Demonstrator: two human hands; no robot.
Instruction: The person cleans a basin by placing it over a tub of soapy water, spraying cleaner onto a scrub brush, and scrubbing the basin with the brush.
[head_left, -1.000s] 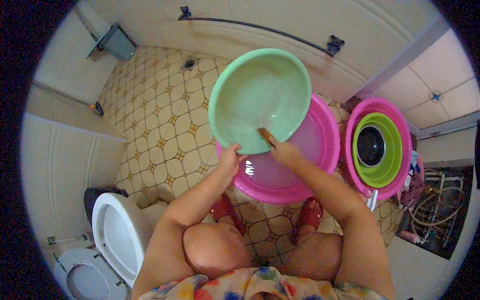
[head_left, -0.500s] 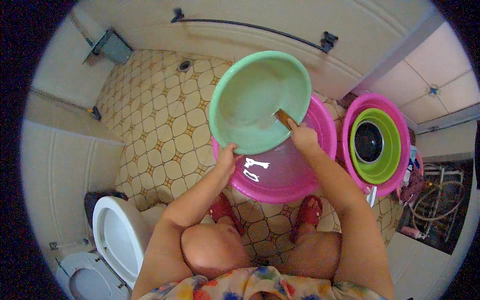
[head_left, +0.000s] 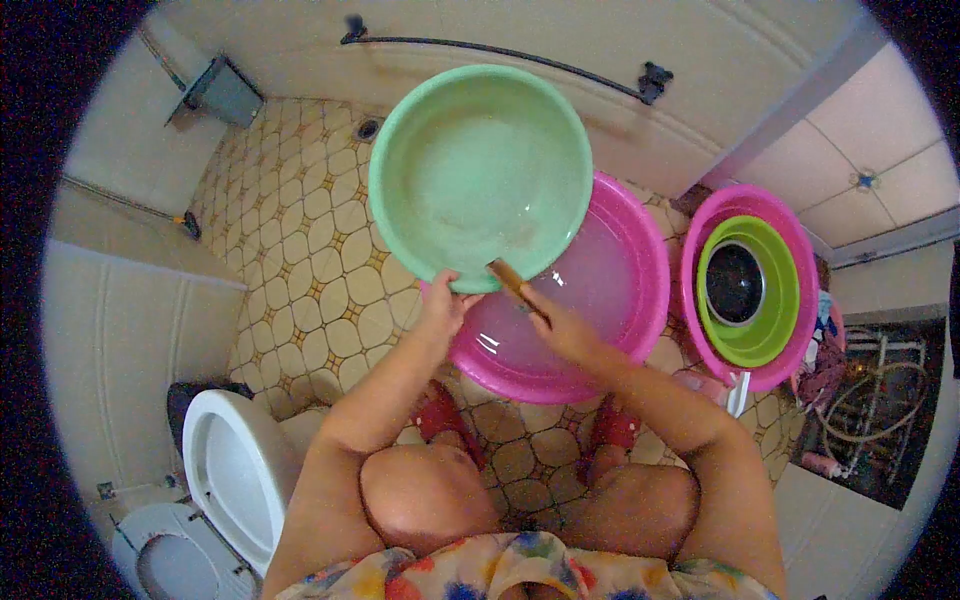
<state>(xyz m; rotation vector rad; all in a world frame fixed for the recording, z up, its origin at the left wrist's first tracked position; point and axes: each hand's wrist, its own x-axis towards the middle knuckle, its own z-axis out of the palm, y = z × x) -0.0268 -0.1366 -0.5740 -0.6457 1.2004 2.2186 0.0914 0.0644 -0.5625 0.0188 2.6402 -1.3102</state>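
Observation:
A pale green basin [head_left: 480,180] is tipped over the far left part of a large pink basin [head_left: 645,295]. Cloudy, greyish water fills the pink one. My left hand [head_left: 443,308] grips the green basin's near rim, thumb on the inside. In my right hand [head_left: 562,330] is a brown scrub brush [head_left: 508,276], held with its far end at the inner near edge of the green basin. Its underside is hidden, so I cannot tell whether it touches the basin.
On the right, another pink basin [head_left: 693,320] holds a lime green basin [head_left: 790,300] and a dark bowl [head_left: 735,284]. Cloth [head_left: 822,365] lies beside them. A toilet [head_left: 205,440] stands at left, a floor drain [head_left: 367,129] farther off, and a rail [head_left: 500,54] along the wall.
The green basin has moved left and away from me, and faces me more squarely. My right hand has brought the brush left and down to the near rim, close to my left hand.

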